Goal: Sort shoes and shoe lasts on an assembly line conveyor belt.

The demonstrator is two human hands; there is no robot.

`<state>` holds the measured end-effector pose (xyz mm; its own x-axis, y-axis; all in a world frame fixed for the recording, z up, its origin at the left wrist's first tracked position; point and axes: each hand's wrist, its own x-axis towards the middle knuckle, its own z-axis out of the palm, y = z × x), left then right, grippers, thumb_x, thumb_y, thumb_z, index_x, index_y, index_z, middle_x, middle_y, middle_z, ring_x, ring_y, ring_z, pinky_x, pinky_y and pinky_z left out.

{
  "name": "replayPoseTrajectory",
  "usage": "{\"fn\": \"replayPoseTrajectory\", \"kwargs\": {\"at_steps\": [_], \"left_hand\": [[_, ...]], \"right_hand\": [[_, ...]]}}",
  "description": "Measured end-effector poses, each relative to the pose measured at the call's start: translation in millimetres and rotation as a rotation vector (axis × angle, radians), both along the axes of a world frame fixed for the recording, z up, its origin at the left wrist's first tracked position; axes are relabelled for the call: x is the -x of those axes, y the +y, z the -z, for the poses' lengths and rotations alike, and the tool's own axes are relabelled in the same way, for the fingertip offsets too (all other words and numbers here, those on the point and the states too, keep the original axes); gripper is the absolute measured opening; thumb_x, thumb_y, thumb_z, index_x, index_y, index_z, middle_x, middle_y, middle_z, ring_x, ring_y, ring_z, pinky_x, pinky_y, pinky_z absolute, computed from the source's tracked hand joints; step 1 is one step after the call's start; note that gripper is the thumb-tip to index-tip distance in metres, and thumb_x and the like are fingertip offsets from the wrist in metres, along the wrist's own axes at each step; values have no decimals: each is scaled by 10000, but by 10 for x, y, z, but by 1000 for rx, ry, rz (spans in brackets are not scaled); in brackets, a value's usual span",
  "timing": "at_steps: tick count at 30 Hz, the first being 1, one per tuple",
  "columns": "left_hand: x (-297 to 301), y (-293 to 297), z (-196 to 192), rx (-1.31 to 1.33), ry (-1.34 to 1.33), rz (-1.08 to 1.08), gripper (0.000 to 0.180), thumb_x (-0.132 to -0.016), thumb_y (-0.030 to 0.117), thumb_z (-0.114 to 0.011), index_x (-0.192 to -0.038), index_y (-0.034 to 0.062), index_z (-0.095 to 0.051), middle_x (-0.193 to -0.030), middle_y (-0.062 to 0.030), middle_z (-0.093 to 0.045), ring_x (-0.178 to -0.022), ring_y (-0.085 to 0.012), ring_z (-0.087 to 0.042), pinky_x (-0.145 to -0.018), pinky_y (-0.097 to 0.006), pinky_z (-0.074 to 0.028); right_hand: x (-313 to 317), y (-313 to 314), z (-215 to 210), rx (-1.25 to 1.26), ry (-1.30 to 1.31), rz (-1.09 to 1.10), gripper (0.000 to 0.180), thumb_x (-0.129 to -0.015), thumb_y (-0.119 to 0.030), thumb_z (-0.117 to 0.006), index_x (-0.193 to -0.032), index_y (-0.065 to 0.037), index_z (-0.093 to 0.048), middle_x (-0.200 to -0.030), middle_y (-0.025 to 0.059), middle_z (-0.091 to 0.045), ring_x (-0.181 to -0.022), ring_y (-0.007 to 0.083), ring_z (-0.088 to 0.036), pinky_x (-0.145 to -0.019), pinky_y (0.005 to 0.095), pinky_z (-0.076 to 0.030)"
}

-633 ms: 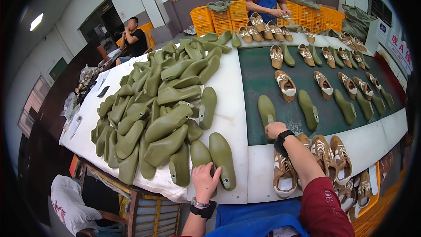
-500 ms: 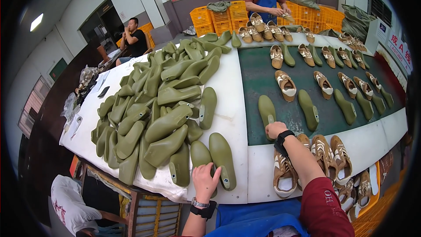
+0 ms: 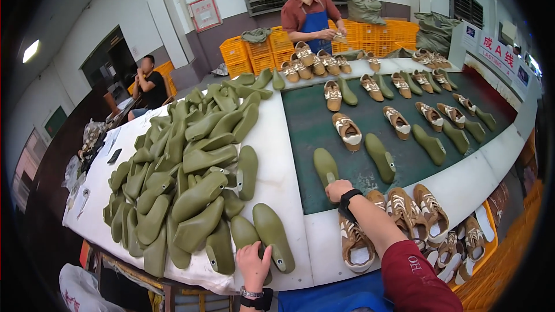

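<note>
My right hand [image 3: 339,190] is closed round the near end of a green shoe last [image 3: 325,165] on the green belt. My left hand [image 3: 252,264] is closed over the near end of another green shoe last [image 3: 243,231] on the white table, its thumb spread toward a neighbouring last [image 3: 273,236] on the right. Left of them lies a big heap of green lasts [image 3: 179,179]. Brown sneakers with white stripes [image 3: 407,208] stand just right of my right wrist, partly hidden by my forearm.
Sneakers and lasts stand in rows on the belt [image 3: 306,121]. Across the table, a co-worker in a blue apron [image 3: 316,26] handles a shoe behind several sneakers. Orange crates [image 3: 234,52] line the wall. Another person [image 3: 151,88] sits at the left. A phone [image 3: 115,155] lies on the white table.
The whole view has swung, so the table and belt appear further left and lower. Both hands stay on the same lasts, which have not visibly moved on their surfaces.
</note>
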<state>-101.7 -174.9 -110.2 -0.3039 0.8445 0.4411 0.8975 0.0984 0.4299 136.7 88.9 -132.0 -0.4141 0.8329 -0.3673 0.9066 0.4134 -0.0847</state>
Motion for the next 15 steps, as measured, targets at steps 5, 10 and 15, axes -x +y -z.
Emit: {"fn": "replayPoseTrajectory", "kwargs": {"at_steps": [5, 10, 15], "left_hand": [[-52, 64, -56, -39, 36, 36, 256, -756, 263, -707, -881, 45, -662, -813, -109, -645, -811, -295, -589, -783, -402, -435], [-13, 114, -58, -9, 6, 34, 279, -769, 271, -693, -900, 28, -650, -820, -120, -630, -819, -307, -573, -807, -416, -417], [-6, 160, -6, -36, 10, 17, 284, -770, 276, -698, -908, 31, -655, -828, -122, -636, -816, -306, -579, -805, -414, -424]], "right_hand": [[-166, -22, -17, -11, 80, 8, 203, -763, -106, -558, -891, -136, -712, -954, 118, -681, -917, 296, -652, -786, 392, -514], [-154, 120, 7, -93, 139, -22, 190, -755, -131, -555, -852, -120, -718, -908, 137, -683, -884, 322, -653, -758, 411, -518], [-196, 161, -65, 20, 116, 26, 222, -786, -132, -540, -934, -115, -705, -975, 143, -676, -936, 317, -646, -803, 404, -511]]}}
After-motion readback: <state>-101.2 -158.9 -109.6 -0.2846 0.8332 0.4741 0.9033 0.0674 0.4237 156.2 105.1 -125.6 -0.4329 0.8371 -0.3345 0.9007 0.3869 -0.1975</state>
